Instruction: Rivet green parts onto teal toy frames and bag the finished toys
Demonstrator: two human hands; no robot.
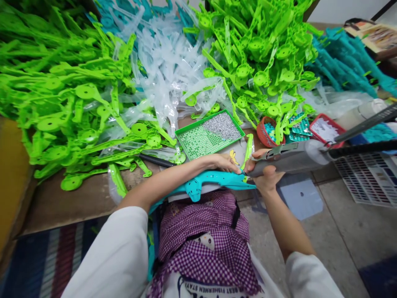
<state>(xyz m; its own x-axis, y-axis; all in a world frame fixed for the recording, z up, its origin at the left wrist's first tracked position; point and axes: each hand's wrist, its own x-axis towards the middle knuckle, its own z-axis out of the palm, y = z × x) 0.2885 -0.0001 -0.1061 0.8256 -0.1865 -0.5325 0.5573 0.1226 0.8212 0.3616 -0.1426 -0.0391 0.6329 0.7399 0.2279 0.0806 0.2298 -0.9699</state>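
My right hand (267, 176) wraps around a grey power screwdriver (288, 159), which lies nearly level with its tip toward the left. At that tip my left hand (228, 162) is closed, its fingertips pinched together; what they hold is too small to make out. Just below the left hand, a turquoise plastic housing (217, 179) rests across the lap. Its right end reaches under the screwdriver's tip. Behind my left hand lies a green tray (187, 131) with many small silver screws (221, 126), some standing in its holes.
Bright green plastic parts (74, 107) are heaped at left and back, with clear plastic parts (167, 62) between. Turquoise parts (344, 62) lie back right. A red basket (262, 134), a red tray (319, 134) of white pieces and a white crate (369, 178) stand at right.
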